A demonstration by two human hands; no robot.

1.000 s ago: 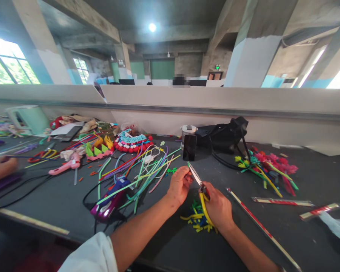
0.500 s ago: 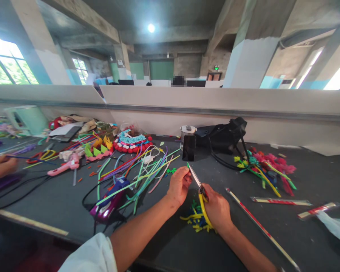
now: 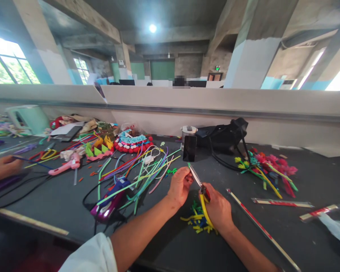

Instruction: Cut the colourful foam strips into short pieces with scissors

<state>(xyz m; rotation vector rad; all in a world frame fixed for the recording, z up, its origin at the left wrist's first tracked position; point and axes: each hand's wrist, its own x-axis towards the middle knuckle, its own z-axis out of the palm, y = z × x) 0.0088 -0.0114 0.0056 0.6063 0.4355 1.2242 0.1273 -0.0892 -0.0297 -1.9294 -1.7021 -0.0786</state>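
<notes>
Head | R hand (image 3: 218, 207): grip wrapped rd scissors (image 3: 198, 180), blades pointing fwd-L | L hand (image 3: 179, 187): grip pinching, apparently on green bit (image 3: 189, 165) by blade tips; L nearer, bit's axis unclear

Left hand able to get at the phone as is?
Likely yes: the phone is just beyond the left hand. But that hand seems to pinch a green bit, and the scissors point into the gap.
</notes>
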